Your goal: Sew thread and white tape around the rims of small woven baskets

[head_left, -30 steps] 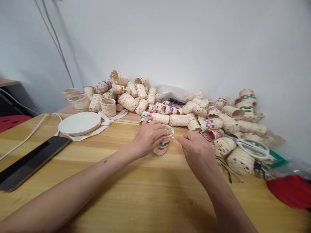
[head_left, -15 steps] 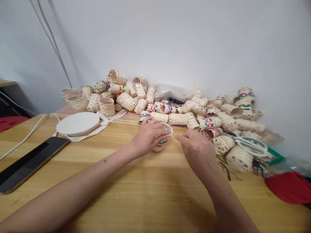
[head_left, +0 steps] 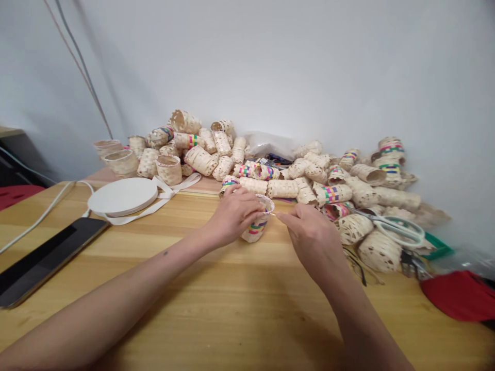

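A small woven basket (head_left: 255,229) with pink, green and blue bands stands on the wooden table, its open top tilted slightly toward my right hand. My left hand (head_left: 236,210) is closed on the basket's left side and rim, with fingers over the edge. My right hand (head_left: 307,229) pinches a thin, pale needle-like tool (head_left: 274,214). The tool's tip reaches the right side of the basket's pale rim; whether it passes through the weave is too small to tell.
A heap of woven baskets (head_left: 253,186) lines the wall. At left are a roll of white ribbon (head_left: 126,196) and a phone (head_left: 46,260). White-handled scissors (head_left: 400,231), glasses (head_left: 359,268) and red cloth (head_left: 458,296) lie at right.
My left hand has shifted slightly left, and more of the basket's coloured side shows. The tool stays at the rim in my right hand. The whole view has moved a little.
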A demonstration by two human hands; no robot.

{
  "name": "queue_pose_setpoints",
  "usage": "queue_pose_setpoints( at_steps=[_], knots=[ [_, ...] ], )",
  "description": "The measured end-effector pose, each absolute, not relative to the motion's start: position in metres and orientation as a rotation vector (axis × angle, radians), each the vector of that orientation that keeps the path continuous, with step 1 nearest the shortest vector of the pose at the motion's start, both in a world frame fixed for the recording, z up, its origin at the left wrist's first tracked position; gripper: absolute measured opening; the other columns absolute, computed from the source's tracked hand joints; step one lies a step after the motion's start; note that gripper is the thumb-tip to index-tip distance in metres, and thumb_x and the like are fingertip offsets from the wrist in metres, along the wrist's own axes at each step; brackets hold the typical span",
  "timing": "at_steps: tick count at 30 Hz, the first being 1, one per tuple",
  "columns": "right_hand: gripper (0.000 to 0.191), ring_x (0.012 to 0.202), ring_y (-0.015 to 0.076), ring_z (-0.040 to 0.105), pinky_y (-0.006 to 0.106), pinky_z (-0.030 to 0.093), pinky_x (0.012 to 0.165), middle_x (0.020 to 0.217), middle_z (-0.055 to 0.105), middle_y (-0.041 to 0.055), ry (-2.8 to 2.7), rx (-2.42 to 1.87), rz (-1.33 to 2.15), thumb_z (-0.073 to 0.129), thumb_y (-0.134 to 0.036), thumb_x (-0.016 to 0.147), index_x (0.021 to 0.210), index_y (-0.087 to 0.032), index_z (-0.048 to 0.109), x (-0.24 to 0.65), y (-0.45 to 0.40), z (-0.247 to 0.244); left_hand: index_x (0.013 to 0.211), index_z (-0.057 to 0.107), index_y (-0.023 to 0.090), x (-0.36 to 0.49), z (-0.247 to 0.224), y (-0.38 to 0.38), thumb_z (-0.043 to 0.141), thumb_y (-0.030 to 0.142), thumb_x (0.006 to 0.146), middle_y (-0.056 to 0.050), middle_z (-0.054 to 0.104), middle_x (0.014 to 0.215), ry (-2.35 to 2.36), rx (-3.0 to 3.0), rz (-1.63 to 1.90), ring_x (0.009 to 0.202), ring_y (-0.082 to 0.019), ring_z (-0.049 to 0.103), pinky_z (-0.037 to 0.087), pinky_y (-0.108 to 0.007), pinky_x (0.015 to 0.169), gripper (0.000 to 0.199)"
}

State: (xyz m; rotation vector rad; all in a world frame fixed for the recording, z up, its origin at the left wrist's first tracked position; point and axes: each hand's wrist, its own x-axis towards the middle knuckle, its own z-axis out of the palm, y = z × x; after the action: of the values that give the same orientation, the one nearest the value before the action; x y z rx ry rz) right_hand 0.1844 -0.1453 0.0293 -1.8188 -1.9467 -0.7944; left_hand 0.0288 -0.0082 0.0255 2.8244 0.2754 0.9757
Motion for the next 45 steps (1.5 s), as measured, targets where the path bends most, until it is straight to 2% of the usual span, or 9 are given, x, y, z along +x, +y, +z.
queue_pose_setpoints(
  at_steps=[4,9,18,25,28,31,37,41,45],
  knots=[
    [0.020,0.068,0.0163,0.042,0.028,0.024,0.056,0.069,0.050,0.0028,-1.899,-1.836,-0.840,0.052,-0.011,0.090,0.082,-0.019,0.069,0.180,-0.145,0.029,0.082,0.066,0.017,0.029,0.025,-0.009,0.044,0.033,0.096,-0.003,0.064,0.081,0.280,2.825,0.984,0.082,-0.017,0.051,0.031,-0.036,0.085,0.031],
    [0.022,0.064,0.0157,0.043,0.028,0.024,0.055,0.067,0.050,0.0028,-1.856,-1.861,-0.855,0.052,-0.013,0.090,0.074,-0.019,0.067,0.175,-0.144,0.027,0.082,0.066,0.017,0.030,0.022,-0.011,0.044,0.032,0.096,-0.003,0.066,0.083,0.286,2.796,1.013,0.082,-0.017,0.053,0.032,-0.036,0.084,0.030],
    [0.020,0.074,0.0182,0.059,0.027,0.039,0.065,0.078,0.062,0.0055,-1.756,-1.782,-0.484,0.048,-0.015,0.090,0.091,-0.017,0.068,0.174,-0.140,0.014,0.083,0.069,0.019,0.031,0.013,-0.017,0.048,0.030,0.095,-0.002,0.067,0.082,0.285,2.707,1.088,0.081,-0.016,0.054,0.034,-0.034,0.080,0.027],
    [0.023,0.062,0.0159,0.062,0.025,0.043,0.060,0.067,0.066,-0.0024,-1.435,-1.735,-0.117,0.054,-0.017,0.084,0.106,-0.019,0.060,0.171,-0.132,0.012,0.082,0.069,0.020,0.033,0.007,-0.024,0.046,0.024,0.096,-0.001,0.066,0.077,0.220,2.836,1.269,0.078,-0.015,0.051,0.032,-0.037,0.089,0.027],
    [0.020,0.074,0.0165,0.066,0.026,0.048,0.067,0.084,0.071,0.0018,-1.471,-1.677,0.025,0.054,-0.022,0.087,0.104,-0.019,0.063,0.182,-0.130,0.013,0.085,0.068,0.022,0.032,0.005,-0.021,0.044,0.020,0.097,0.000,0.066,0.078,0.210,2.958,1.312,0.082,-0.014,0.053,0.026,-0.039,0.101,0.027],
    [0.023,0.091,0.0185,0.064,0.030,0.048,0.079,0.099,0.071,0.0060,-1.546,-1.637,-0.069,0.048,-0.028,0.093,0.102,-0.020,0.067,0.194,-0.131,0.015,0.089,0.067,0.023,0.031,0.002,-0.018,0.042,0.017,0.097,0.002,0.067,0.084,0.161,3.032,1.236,0.089,-0.012,0.056,0.018,-0.041,0.109,0.026],
    [0.014,0.086,0.0186,0.061,0.030,0.046,0.076,0.088,0.069,0.0040,-1.726,-1.730,-0.151,0.058,-0.024,0.089,0.090,-0.022,0.071,0.195,-0.133,0.017,0.095,0.066,0.026,0.031,-0.005,-0.018,0.044,0.018,0.096,0.000,0.066,0.106,0.056,3.019,1.319,0.112,-0.017,0.051,0.017,-0.044,0.112,0.023],
    [0.011,0.086,0.0171,0.060,0.029,0.043,0.076,0.087,0.069,0.0021,-1.785,-1.778,-0.004,0.060,-0.019,0.087,0.082,-0.021,0.070,0.191,-0.133,0.019,0.096,0.067,0.028,0.031,-0.008,-0.019,0.045,0.018,0.096,-0.002,0.064,0.113,0.007,3.044,1.359,0.113,-0.018,0.048,0.021,-0.044,0.109,0.024],
    [0.011,0.078,0.0166,0.060,0.026,0.039,0.067,0.082,0.068,-0.0007,-1.723,-1.897,0.213,0.057,-0.019,0.086,0.079,-0.021,0.065,0.191,-0.134,0.020,0.096,0.067,0.028,0.032,-0.010,-0.021,0.045,0.020,0.096,-0.002,0.065,0.108,-0.022,3.042,1.360,0.109,-0.018,0.048,0.021,-0.043,0.108,0.023]
  ],
)
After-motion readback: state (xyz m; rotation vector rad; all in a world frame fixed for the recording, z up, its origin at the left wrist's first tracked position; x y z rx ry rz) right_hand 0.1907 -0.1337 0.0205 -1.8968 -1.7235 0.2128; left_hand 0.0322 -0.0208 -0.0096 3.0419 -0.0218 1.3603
